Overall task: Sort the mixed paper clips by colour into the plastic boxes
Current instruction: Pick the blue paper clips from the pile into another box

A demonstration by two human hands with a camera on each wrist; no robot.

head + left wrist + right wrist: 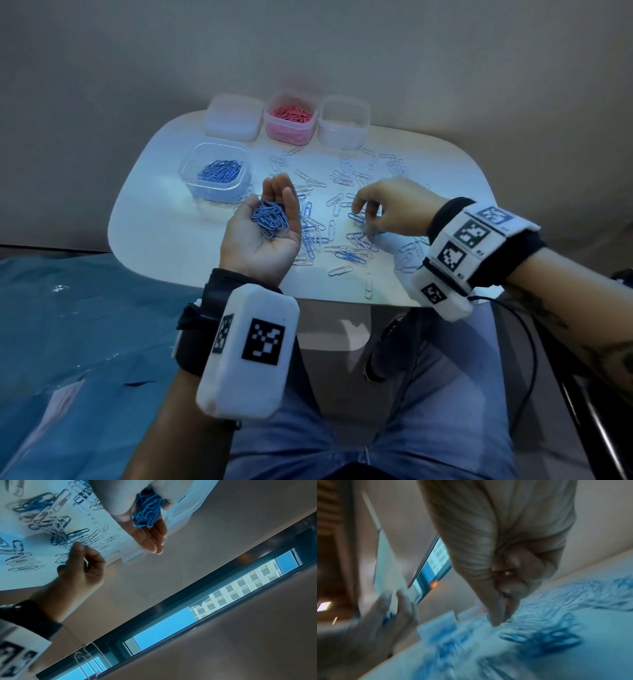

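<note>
My left hand (281, 186) lies palm up over the table's left half, fingers nearly straight, carrying a heap of blue paper clips (270, 222) in the palm; the left wrist view shows the same heap (147, 509). My right hand (363, 216) reaches down into the loose blue and white clips (342, 246), thumb and forefinger pinching a blue clip on the tabletop. The right wrist view is blurred but shows that pinch (501, 615). A clear box of blue clips (215, 174) stands just left of my left hand.
At the back of the white table (154, 240) stand a frosted white box (233, 116), a box of pink clips (291, 118) and an empty clear box (343, 121). A blue sheet (85, 325) covers the floor at left. My knees are under the table's front edge.
</note>
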